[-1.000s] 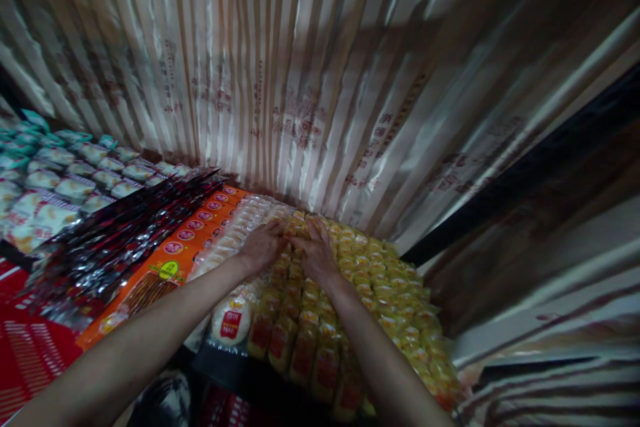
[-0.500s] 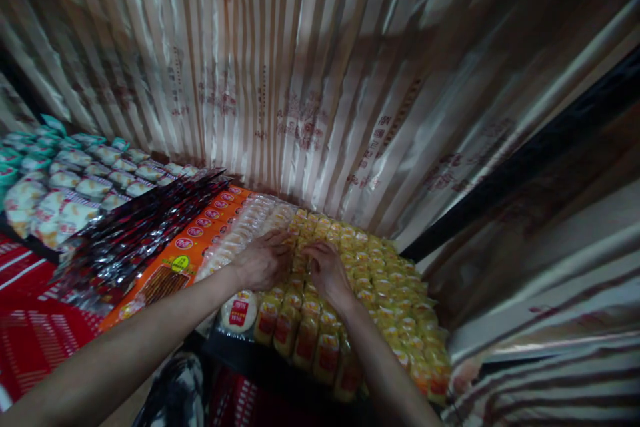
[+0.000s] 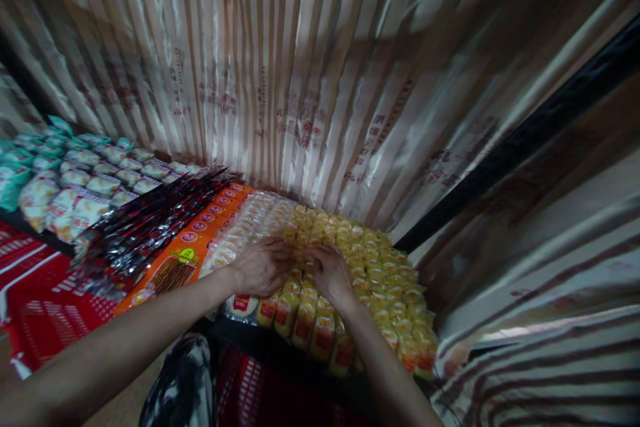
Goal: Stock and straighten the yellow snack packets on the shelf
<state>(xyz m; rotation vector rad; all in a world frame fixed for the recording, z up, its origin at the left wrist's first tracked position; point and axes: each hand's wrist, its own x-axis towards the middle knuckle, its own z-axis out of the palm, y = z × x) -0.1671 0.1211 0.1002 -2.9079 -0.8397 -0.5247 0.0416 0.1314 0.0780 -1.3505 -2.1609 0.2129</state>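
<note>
Rows of small yellow wrapped snack packs (image 3: 373, 273) stand tightly side by side on a dark shelf. My left hand (image 3: 265, 265) lies over their left side, by the white packs, with its fingers stretched out to the right and resting on the wrappers. Facing it, my right hand (image 3: 330, 273) reaches over the yellow packs, its fingers loosely bent and apart, tips touching the pack tops. No pack shows lifted in either hand; what lies under the palms is hidden. A row of clear-wrapped white packs (image 3: 245, 223) runs along the left of the yellow ones.
Left of these lie an orange snack bag (image 3: 213, 213), a stack of dark shiny packets (image 3: 155, 230) and white-and-teal packs (image 3: 85, 180). A red basket (image 3: 55, 293) is below at left. Striped plastic sheeting (image 3: 300, 80) hangs behind, and a dark post (image 3: 500, 173) slants at right.
The view has shifted slightly, so the shelf's left end sits farther right. Both hands stay over the same yellow packs, the left one slightly lower and flatter.
</note>
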